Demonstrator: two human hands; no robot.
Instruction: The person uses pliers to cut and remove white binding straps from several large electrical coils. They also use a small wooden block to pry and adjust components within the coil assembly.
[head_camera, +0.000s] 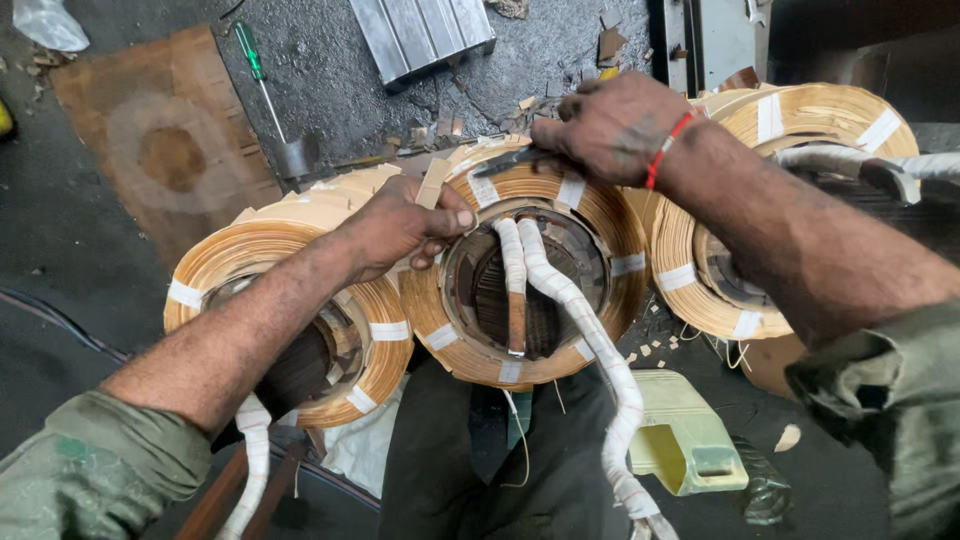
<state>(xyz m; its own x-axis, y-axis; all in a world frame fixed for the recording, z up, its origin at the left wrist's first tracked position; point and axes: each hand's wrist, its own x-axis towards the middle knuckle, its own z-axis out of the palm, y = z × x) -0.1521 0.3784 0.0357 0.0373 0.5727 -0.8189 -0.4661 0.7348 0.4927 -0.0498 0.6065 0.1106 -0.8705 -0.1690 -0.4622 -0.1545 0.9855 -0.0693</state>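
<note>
The round copper-coloured wire coil bound with white tape strips (525, 275) sits at the middle of my view, resting above my dark trousers, its open bore turned up toward me so its axis points at my face. Two white-wrapped lead wires (560, 290) come out of the bore and trail down toward my lap. My left hand (405, 228) is curled on the coil's left rim, thumb pressing a tape strip. My right hand (610, 125) is closed over a dark metal tool (515, 160) laid on the top rim; what kind of tool I cannot tell, since my fingers hide most of it. A second similar coil (270, 250) lies just left, partly under my forearm, and a third (800, 120) lies right, cut across by my right arm. Behind are a green-handled screwdriver (262, 80), a sheet of brown cardboard (170, 150) and a grey ribbed metal block (420, 30); a pale green plastic container (685, 430) sits below.
</note>
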